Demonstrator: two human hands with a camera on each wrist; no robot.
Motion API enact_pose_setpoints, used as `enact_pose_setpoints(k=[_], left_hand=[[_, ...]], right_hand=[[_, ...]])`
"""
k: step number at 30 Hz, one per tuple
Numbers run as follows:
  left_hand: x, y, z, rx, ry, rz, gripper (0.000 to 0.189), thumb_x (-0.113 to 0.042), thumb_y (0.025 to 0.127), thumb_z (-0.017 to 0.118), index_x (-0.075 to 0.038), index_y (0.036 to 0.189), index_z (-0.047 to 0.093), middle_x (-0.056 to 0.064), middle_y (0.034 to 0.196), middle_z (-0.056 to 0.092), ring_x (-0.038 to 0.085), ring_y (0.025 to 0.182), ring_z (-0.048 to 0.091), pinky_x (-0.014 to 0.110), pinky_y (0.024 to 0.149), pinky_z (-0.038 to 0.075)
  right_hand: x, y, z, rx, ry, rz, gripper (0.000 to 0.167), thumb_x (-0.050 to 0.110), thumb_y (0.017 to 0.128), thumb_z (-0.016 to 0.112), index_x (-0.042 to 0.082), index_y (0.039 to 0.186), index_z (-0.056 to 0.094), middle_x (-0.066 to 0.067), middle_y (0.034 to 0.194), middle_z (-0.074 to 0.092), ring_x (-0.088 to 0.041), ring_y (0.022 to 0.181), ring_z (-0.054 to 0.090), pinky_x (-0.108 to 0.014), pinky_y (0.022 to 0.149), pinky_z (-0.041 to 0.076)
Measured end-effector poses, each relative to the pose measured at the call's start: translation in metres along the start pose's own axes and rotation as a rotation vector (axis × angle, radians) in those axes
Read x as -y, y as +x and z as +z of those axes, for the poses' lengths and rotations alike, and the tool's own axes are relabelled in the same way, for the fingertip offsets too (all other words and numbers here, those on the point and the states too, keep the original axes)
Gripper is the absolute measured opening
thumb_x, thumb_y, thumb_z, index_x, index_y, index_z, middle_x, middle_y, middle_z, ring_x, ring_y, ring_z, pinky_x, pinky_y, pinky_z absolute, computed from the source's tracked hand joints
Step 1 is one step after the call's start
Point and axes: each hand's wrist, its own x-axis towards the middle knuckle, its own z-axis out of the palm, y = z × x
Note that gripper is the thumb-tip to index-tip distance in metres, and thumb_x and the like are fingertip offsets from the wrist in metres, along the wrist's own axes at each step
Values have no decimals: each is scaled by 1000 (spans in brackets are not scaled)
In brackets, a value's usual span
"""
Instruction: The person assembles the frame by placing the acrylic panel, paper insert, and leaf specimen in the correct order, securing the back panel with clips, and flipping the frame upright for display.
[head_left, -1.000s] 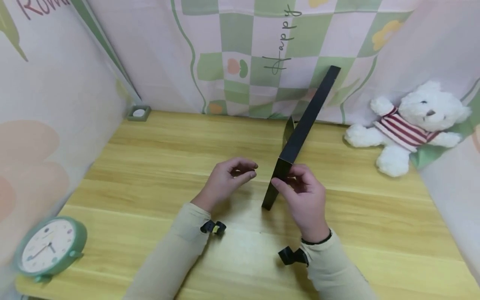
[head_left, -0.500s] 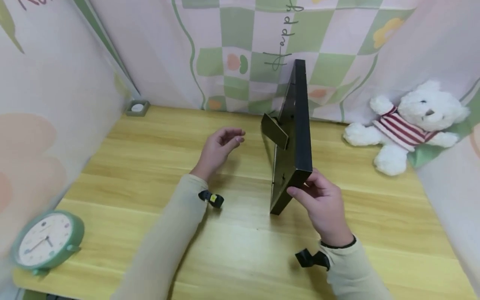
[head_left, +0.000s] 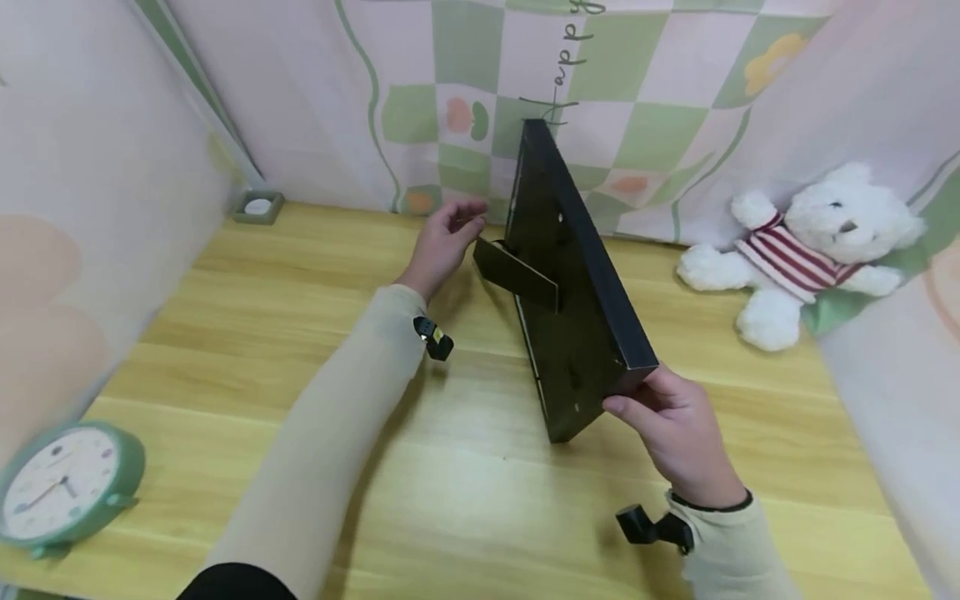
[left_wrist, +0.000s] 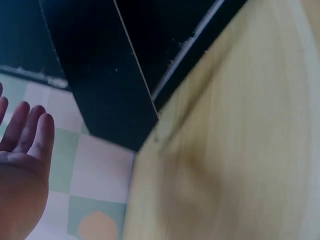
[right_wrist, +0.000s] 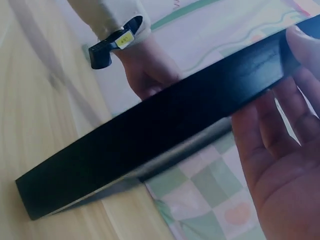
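A black picture frame (head_left: 596, 333) stands on edge on the table, its back facing left in the head view. From that back juts a flat easel leg (head_left: 517, 273), swung outward; it also fills the upper part of the left wrist view. My right hand (head_left: 686, 429) pinches the frame's near side by the upper corner, thumb on the back's side and fingers beyond. Just left of the leg's tip is my left hand (head_left: 442, 242), fingers loosely extended and holding nothing. In the left wrist view its fingers (left_wrist: 37, 132) lie apart from the leg. The frame's front is hidden.
A white teddy bear (head_left: 806, 250) in a striped shirt sits at the right rear. At the front left is a green alarm clock (head_left: 67, 483). A small square holder (head_left: 257, 208) occupies the far left table corner. Patterned curtain (head_left: 420, 117) hangs behind the table.
The frame has turned so its back and leg show, its near end moving right with my right hand. My left hand has moved away from me, up beside the leg.
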Motion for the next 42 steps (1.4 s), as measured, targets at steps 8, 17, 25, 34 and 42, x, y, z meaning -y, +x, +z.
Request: enact_pose_setpoints(k=[8, 17, 25, 34, 42], left_hand=[[-5, 10, -7, -25, 45, -45, 44, -14, 102, 57, -8, 145, 49, 6, 149, 50, 19, 136, 48, 24, 107, 43], [2, 17, -19, 37, 97, -41, 38, -17, 106, 50, -10, 144, 52, 9, 135, 58, 18, 120, 54, 29, 101, 47], [4, 13, -23, 37, 73, -15, 32, -13, 105, 52, -7, 137, 56, 10, 127, 61, 19, 116, 57, 33, 101, 49], [-1, 12, -22, 28, 77, -49, 34, -13, 106, 49, -7, 140, 53, 11, 134, 58, 21, 122, 56, 34, 101, 50], [0, 8, -22, 4, 82, -40, 36, -13, 105, 52, -6, 140, 54, 13, 132, 59, 22, 120, 56, 36, 102, 50]], right_hand=[[-4, -2, -24, 162, 242, -73, 41, -21, 92, 54, -21, 133, 48, -21, 130, 64, -24, 113, 64, -31, 92, 56], [-5, -6, -29, 141, 286, -73, 38, -19, 93, 54, -21, 131, 50, -21, 132, 62, -26, 120, 61, -31, 96, 54], [-7, -22, -13, -214, 95, -144, 21, -28, 85, 56, -18, 103, 63, -15, 105, 72, -19, 93, 68, -24, 81, 58], [-10, -31, 20, -502, -33, -347, 47, -33, 70, 65, -24, 115, 54, -18, 101, 67, -24, 90, 65, -28, 82, 56], [-15, -31, 33, -614, -245, -287, 41, -30, 68, 73, -23, 105, 58, -12, 98, 65, -22, 85, 65, -26, 75, 56]])
